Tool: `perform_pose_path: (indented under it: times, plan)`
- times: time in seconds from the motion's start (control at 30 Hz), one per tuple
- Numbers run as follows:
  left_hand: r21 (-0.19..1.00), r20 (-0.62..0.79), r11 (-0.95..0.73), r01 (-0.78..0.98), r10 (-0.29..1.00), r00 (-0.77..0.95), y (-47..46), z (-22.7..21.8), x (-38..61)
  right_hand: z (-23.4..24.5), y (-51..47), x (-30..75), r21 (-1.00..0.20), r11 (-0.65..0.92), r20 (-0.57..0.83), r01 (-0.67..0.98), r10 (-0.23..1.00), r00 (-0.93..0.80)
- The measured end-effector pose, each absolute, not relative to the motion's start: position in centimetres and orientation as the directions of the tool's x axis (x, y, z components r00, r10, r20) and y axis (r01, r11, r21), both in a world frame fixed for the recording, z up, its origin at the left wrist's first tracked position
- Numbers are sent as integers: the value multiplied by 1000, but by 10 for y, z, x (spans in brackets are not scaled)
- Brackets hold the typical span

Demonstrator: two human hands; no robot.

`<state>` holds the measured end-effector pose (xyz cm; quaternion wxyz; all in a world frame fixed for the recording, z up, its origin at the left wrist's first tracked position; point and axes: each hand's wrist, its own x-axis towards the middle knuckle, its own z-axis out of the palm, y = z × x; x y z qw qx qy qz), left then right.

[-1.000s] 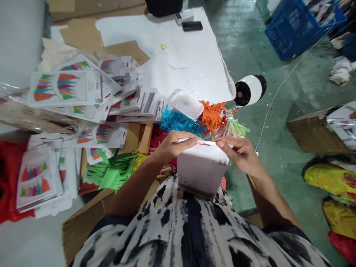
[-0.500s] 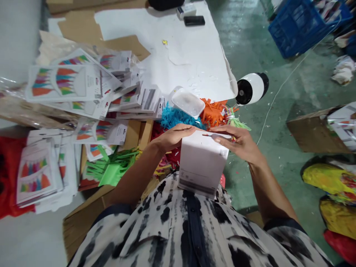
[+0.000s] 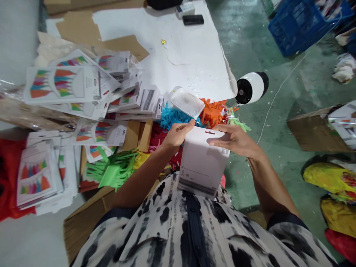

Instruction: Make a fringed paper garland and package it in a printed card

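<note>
A white cardboard box stands upright in front of my patterned shirt, its lower edge against my front. My right hand lies flat across the box's top, with the fingers near a small slot. My left hand sits at the box's upper left corner, its fingers pressed together and pointing away from me. Its grip on the box is hard to judge. Bright paper tassels lie just beyond both hands.
Beyond the box lie a clear plastic tub, blue tassels and orange tassels. Stacks of packaged tassel cards fill the left. A white paper sheet lies ahead, and a blue crate sits on the green floor.
Both hands have left the box's top edge. My left hand has drawn back to the corner, and my right hand now lies flatter on top. The box's top face shows more.
</note>
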<state>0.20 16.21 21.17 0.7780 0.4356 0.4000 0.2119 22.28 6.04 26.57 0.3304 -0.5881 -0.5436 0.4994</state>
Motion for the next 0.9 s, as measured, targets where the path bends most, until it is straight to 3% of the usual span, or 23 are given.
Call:
perform_pose_path:
  times: [0.27, 0.47, 0.67, 0.9]
  plan:
    - [746, -409, 666, -13, 473, 780, 148, 209, -2, 257, 62, 228, -937, -188, -213, 295, 976, -55]
    - [718, -478, 692, 73, 415, 774, 137, 214, -5, 258, 55, 225, -860, -74, -123, 504, 990, -64]
    - [724, -466, 684, 90, 388, 796, 136, 214, -7, 255, 56, 223, -921, -198, -222, 334, 974, -36]
    - [592, -540, 802, 81, 319, 779, 126, 211, -11, 255, 59, 220, -920, -170, -190, 352, 982, -23]
